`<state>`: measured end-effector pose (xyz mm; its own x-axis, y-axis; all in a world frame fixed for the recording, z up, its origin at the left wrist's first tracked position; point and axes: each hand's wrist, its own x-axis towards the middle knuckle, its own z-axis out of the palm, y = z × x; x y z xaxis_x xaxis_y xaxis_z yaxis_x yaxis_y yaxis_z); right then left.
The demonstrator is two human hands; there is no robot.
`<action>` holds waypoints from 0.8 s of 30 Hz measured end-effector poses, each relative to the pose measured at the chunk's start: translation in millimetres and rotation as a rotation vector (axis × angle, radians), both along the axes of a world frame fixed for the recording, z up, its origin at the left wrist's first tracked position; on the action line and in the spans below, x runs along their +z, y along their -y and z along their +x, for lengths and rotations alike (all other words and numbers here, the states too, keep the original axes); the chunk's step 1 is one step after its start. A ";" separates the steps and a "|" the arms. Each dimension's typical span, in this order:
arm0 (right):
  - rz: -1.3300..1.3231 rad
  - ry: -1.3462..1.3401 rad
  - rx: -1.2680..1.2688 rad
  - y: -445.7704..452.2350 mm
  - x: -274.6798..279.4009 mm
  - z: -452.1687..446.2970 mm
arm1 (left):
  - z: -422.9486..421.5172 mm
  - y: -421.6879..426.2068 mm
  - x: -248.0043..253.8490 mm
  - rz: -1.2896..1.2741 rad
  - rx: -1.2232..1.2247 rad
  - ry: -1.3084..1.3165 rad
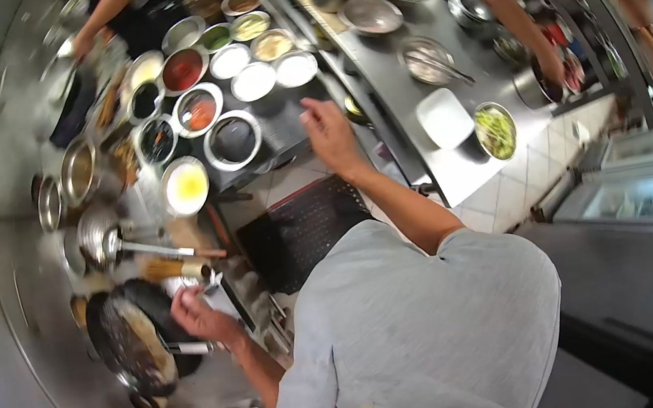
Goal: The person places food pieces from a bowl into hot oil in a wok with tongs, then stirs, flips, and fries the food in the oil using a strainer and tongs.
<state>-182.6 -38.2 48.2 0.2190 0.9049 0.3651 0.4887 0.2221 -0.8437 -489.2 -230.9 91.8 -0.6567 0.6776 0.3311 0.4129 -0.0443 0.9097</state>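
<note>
My left hand (205,317) hovers at the right rim of a dark wok (115,341), its fingers loosely bent and apart with nothing visible in them. Inside the wok is brownish, wet-looking food, and a utensil with a pale handle (190,348) rests across its edge just below that hand. My right hand (330,134) is raised at the near edge of the steel counter, fingers partly stretched, holding nothing I can see. The nearest containers to it are a round pot of dark liquid (233,141) and a bowl of white powder-like contents (295,68).
A perforated skimmer (101,235) and a bamboo brush (175,267) lie above the wok. On the right counter stand a white square dish (444,118) and a bowl of chopped greens (495,131). Co-workers' arms (520,27) reach in at both top sides. A black mat (301,233) covers the floor.
</note>
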 end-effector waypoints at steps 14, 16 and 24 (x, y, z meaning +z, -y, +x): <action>-0.576 0.779 -0.522 -33.8 -40.6 376.9 | 487.7 -304.0 -152.4 -0.619 -1.230 0.286; -0.686 0.743 -0.357 -38.4 -54.3 391.6 | 517.7 -315.0 -154.3 -0.776 -1.192 0.493; -0.755 0.617 -0.199 -45.9 -22.2 354.8 | 512.7 -319.3 -143.7 -0.672 -1.006 0.712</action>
